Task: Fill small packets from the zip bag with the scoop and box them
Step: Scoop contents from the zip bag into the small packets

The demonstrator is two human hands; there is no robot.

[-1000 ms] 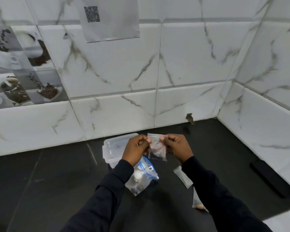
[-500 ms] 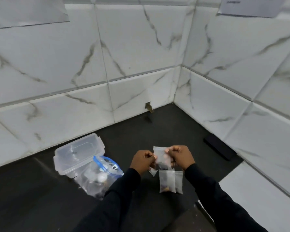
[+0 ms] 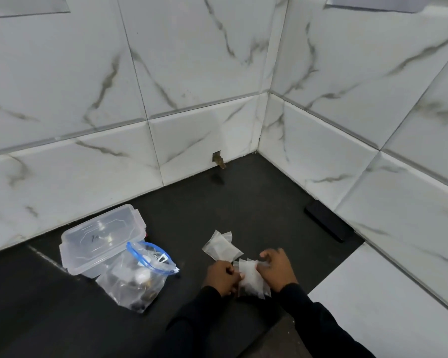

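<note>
On the black counter [image 3: 217,202] my left hand [image 3: 221,276] and my right hand [image 3: 277,270] both pinch a small clear packet [image 3: 251,279] with dark bits inside, held low over other filled packets. A loose stack of empty small packets [image 3: 221,246] lies just beyond my hands. To the left stands the open zip bag [image 3: 137,280] with a blue rim, holding dark contents and something shiny. Behind it sits the clear plastic box [image 3: 101,239] with its lid on. The scoop cannot be made out.
White marble-tiled walls meet in a corner at the back right. A flat black object [image 3: 327,223] lies along the right wall. A white surface [image 3: 373,293] adjoins the counter at the right front.
The view has swung right and down. My hands have lowered the packet from chest height to the counter, onto the filled packets there. The empty packet stack has come into view.
</note>
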